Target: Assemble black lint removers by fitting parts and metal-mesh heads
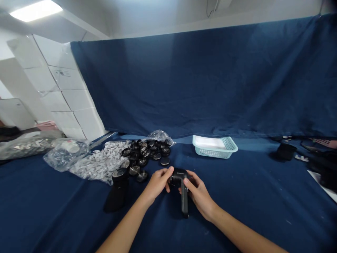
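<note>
My left hand [157, 182] and my right hand [198, 193] both grip a small black device with a round head and a long handle [183, 189] over the blue cloth. The left fingers pinch the head from the left; the right hand holds the head and upper handle from the right. A second black unit [119, 191] with a shiny round top stands upright just left of my left hand. Behind it lies a pile of several black round caps with metal faces [146, 154].
Clear plastic bags with small white parts [102, 161] lie at the left, beside the caps. A light teal basket [214, 146] sits at the back centre. Dark items [285, 151] and a pink tray edge are at the far right. A blue cloth backdrop hangs behind.
</note>
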A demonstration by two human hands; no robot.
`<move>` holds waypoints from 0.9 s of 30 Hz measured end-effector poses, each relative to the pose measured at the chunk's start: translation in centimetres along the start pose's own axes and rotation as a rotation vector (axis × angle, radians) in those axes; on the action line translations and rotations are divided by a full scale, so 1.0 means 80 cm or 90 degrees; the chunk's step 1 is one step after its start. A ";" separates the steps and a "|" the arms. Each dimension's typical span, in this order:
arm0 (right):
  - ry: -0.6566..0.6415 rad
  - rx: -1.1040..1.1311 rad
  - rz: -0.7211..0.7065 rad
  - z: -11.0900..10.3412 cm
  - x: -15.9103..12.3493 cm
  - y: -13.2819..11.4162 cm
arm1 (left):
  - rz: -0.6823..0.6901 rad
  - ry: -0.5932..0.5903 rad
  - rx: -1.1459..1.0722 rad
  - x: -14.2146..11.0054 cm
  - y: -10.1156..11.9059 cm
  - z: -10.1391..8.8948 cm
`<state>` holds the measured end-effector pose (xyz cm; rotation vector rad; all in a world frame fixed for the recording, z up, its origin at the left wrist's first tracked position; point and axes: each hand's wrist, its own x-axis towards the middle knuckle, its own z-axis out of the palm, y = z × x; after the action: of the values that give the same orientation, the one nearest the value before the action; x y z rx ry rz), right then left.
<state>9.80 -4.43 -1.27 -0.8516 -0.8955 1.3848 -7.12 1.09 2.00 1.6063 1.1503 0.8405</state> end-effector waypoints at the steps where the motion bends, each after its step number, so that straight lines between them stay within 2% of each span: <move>1: -0.004 -0.014 -0.006 0.000 -0.001 0.000 | -0.009 0.000 0.003 0.000 0.000 0.001; 5: -0.009 0.009 0.015 0.002 -0.001 -0.004 | -0.006 -0.018 -0.030 -0.001 0.001 0.001; 8: -0.017 0.062 0.080 0.001 0.004 -0.006 | 0.021 -0.059 -0.083 -0.001 -0.001 -0.003; 11: -0.023 0.087 0.165 -0.004 0.012 -0.008 | 0.093 -0.082 -0.078 -0.003 0.000 -0.006; 16: -0.042 0.121 0.292 -0.014 0.018 -0.014 | 0.183 -0.057 0.002 -0.010 0.009 -0.006; 19: -0.057 0.148 0.324 -0.017 0.018 -0.018 | 0.214 -0.037 0.028 -0.014 0.014 -0.002; 21: -0.064 0.164 0.322 -0.018 0.018 -0.019 | 0.205 -0.012 0.043 -0.013 0.015 0.002; 25: -0.055 0.152 0.307 -0.015 0.016 -0.018 | 0.116 0.093 0.083 -0.008 0.009 0.009; 27: -0.049 0.141 0.265 -0.013 0.015 -0.017 | 0.073 0.104 0.098 -0.005 0.005 0.009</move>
<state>11.31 -3.26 -0.46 -0.8476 -0.6251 1.8510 -6.48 0.44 2.12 1.7685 1.2731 0.9930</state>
